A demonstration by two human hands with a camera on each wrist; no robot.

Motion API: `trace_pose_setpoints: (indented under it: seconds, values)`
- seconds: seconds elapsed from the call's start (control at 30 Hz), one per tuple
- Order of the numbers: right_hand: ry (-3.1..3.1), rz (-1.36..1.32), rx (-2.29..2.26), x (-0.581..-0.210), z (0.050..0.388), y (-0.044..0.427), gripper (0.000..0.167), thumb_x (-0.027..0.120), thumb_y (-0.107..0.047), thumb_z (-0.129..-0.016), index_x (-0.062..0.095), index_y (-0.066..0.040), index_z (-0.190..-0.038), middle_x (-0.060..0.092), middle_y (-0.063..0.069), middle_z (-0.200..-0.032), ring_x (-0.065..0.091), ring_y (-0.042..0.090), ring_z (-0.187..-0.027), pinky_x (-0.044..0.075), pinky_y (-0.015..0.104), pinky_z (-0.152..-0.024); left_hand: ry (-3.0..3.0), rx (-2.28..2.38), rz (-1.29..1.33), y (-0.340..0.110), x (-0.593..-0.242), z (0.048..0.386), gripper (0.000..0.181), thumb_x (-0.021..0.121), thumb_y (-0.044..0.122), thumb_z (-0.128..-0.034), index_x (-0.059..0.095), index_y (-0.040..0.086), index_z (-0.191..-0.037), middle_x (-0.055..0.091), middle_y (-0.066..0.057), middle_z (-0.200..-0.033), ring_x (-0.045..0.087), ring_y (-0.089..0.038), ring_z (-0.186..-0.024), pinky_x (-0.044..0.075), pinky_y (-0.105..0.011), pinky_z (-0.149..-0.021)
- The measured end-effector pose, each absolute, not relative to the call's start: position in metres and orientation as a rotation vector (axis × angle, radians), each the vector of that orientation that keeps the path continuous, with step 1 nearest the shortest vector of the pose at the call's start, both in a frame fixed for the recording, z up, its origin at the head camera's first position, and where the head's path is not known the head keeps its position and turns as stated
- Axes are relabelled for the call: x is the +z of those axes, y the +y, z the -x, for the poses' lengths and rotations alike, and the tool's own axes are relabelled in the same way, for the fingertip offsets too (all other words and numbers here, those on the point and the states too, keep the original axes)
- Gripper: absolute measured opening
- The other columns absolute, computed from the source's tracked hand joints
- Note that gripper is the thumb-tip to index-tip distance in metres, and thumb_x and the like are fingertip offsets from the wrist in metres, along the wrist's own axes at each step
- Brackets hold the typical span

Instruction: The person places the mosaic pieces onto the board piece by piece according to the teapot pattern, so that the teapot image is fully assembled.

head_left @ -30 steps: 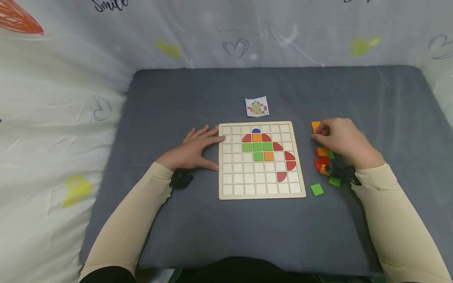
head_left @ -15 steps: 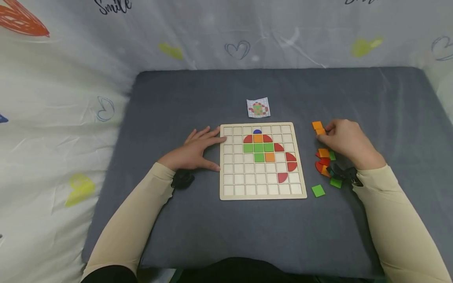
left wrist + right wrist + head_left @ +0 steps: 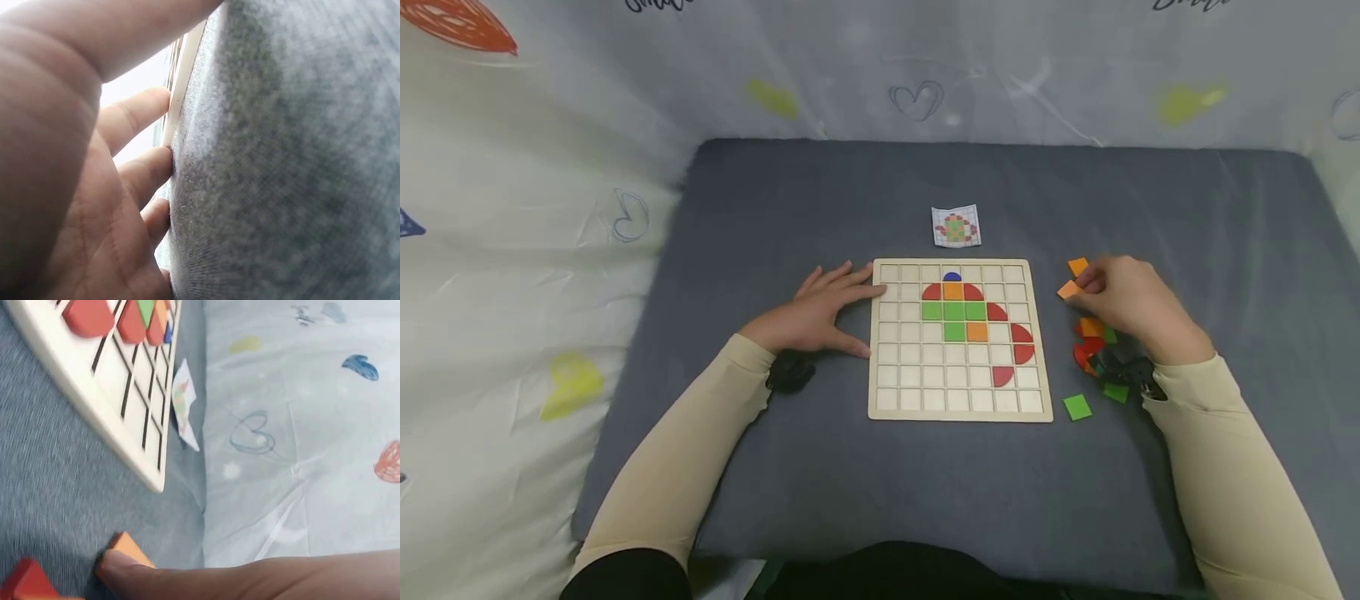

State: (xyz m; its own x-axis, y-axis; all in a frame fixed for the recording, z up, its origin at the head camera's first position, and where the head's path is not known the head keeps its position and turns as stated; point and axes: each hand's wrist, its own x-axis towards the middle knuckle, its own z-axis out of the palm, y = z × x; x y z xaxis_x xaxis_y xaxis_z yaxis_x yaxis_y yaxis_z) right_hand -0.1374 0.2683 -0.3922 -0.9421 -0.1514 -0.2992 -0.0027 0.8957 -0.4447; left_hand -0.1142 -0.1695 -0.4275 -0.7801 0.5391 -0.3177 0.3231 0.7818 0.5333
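Note:
A wooden grid board (image 3: 912,400) holds red, green, orange and blue pieces in its upper and right cells. My left hand (image 3: 815,318) lies with spread fingers at its left edge, index fingertip on the frame; in the left wrist view the fingers touch the board's side (image 3: 181,87). To the right of the board, my right hand (image 3: 1131,297) pinches an orange square (image 3: 1070,290), and in the right wrist view a fingertip covers part of that orange piece (image 3: 129,548). Another orange square (image 3: 1078,266) lies just beyond it.
A small printed card (image 3: 957,227) lies behind the board. Several red, orange and green pieces (image 3: 1091,327) are heaped near my right wrist, partly hidden by the wrist camera. One green square (image 3: 1077,407) lies near the board's lower right corner. A white curtain hangs behind the table.
The orange square at my right fingertips has come apart from the other orange square and turned, shifting slightly left. My left hand stays at the board's edge.

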Motion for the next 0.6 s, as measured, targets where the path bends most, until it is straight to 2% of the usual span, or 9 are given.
trace_pose_setpoints:
  seconds: [0.13, 0.4, 0.6]
  values:
    - [2.745, 0.152, -0.698, -0.39, 0.132, 0.261, 0.034, 0.08, -0.029, -0.095, 0.073, 0.003, -0.106, 0.074, 0.017, -0.097, 0.064, 0.028, -0.081, 0.05, 0.034, -0.064, 2.505, 0.614, -0.663, -0.167, -0.425, 0.116, 0.104, 0.089, 0.055, -0.0803, 0.036, 0.028, -0.166, 0.011, -0.002, -0.177, -0.003, -0.026, -0.164, -0.01, -0.054, -0.128]
    - [2.748, 0.206, -0.74, -0.373, 0.129, 0.221, 0.026, 0.077, -0.029, -0.097, 0.076, -0.004, -0.106, 0.074, 0.015, -0.101, 0.061, 0.029, -0.088, 0.048, 0.037, -0.067, 2.501, 0.641, -0.643, -0.167, -0.425, 0.115, 0.105, 0.091, 0.052, -0.0794, 0.037, 0.028, -0.166, 0.011, -0.002, -0.177, -0.004, -0.025, -0.164, -0.012, -0.053, -0.128]
    - [2.697, 0.374, -0.762, -0.368, 0.129, 0.185, 0.016, 0.076, -0.022, -0.096, 0.077, -0.007, -0.1, 0.073, 0.009, -0.094, 0.058, 0.026, -0.076, 0.046, 0.04, -0.07, 2.498, 0.647, -0.643, -0.167, -0.422, 0.115, 0.105, 0.091, 0.052, -0.0789, 0.036, 0.029, -0.166, 0.012, -0.002, -0.177, -0.004, -0.025, -0.164, -0.011, -0.052, -0.128]
